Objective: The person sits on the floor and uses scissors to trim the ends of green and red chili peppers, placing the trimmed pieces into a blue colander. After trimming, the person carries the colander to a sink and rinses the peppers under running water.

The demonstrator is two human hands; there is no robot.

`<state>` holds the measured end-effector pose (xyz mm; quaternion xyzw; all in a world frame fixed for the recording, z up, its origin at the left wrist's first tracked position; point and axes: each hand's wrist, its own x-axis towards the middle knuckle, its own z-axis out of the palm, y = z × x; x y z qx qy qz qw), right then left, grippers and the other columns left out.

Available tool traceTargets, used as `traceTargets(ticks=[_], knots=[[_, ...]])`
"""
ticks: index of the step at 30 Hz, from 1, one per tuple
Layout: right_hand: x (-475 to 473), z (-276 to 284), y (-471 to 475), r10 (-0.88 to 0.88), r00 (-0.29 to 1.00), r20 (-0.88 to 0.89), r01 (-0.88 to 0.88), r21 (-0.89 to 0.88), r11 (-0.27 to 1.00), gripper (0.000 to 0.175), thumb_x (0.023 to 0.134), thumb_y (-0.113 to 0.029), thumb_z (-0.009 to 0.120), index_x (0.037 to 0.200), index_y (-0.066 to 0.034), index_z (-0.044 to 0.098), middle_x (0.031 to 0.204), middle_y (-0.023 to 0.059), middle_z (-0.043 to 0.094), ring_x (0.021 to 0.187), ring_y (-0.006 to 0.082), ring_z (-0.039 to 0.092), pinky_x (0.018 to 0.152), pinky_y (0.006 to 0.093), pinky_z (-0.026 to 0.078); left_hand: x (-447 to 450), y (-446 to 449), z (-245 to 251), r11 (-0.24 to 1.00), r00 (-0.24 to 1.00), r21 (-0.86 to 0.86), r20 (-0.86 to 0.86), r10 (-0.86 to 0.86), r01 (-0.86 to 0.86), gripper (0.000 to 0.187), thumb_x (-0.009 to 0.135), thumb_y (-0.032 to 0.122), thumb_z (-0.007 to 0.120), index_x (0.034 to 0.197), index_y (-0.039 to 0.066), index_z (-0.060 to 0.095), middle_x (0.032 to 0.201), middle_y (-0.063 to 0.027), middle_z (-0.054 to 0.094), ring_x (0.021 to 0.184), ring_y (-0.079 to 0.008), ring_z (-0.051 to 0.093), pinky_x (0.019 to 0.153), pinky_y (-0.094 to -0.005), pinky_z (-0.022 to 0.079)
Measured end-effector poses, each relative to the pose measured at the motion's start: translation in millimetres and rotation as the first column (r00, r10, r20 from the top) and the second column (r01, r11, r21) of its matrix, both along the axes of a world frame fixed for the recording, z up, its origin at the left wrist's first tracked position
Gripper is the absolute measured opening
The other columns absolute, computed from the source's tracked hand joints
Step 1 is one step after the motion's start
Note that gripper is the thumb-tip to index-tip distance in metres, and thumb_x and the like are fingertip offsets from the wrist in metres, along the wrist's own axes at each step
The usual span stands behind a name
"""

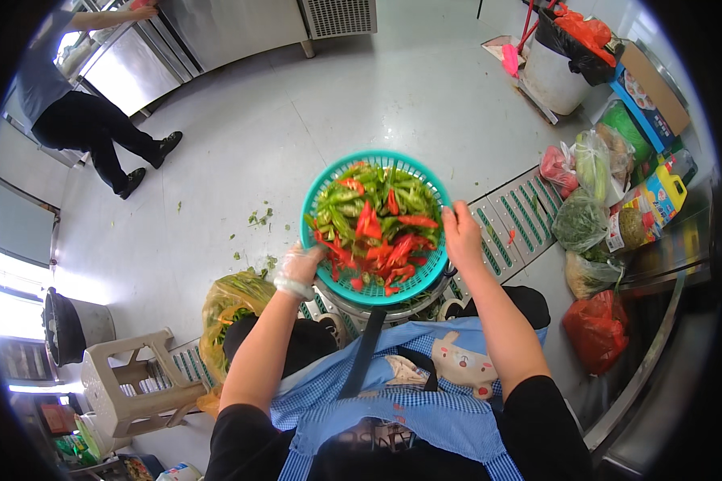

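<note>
A round turquoise plastic colander basket [370,296] is held up in front of me with both hands. Cut green peppers [361,195] fill its far part, and cut red peppers [391,252] lie mostly on the near side. My left hand [299,264], in a clear plastic glove, grips the near left of the rim. On the right of the rim, my right hand [463,237] is bare, with its thumb over the edge. Below the basket a round metal basin [391,315] stands between my feet, its contents mostly hidden.
A yellow plastic bag of greens [237,294] and a beige plastic stool [120,391] are at left. Bagged vegetables [583,222] line the right, near a bin [553,78]. A grated floor drain [520,216] crosses the floor. Another person [66,108] stands by steel cabinets [240,30].
</note>
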<state>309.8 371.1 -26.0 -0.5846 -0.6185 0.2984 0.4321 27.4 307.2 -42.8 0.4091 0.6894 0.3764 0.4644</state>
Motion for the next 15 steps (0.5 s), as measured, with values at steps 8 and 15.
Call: traceTargets(ticks=[8,15], knots=[[7,-7,-5,-0.005,0.999,-0.043,0.005,-0.014,1.000,0.022,0.087,-0.024,0.049,0.085,-0.0021,0.047,0.061,0.0157,0.051,0.056,0.0320,0.051,0.053,0.0396,0.039,-6,-5,-23,0.999,0.949,0.043,-0.317,-0.005,0.020,0.024,0.076,0.019,0.055,0.095,0.004,0.060,0.070,-0.0069,0.058,0.065,-0.0165,0.057,0.060,-0.0313,0.046],[10,-2,-9,-0.007,0.999,-0.037,0.007,0.000,1.000,0.020,0.088,-0.022,0.046,0.084,-0.0023,0.046,0.058,0.0148,0.047,0.054,0.0284,0.050,0.051,0.0370,0.038,-2,-8,-28,0.993,0.997,0.083,-0.010,0.082,-0.081,0.027,0.077,0.021,0.058,0.097,0.002,0.059,0.077,-0.0134,0.060,0.070,-0.0211,0.059,0.062,-0.0297,0.047]])
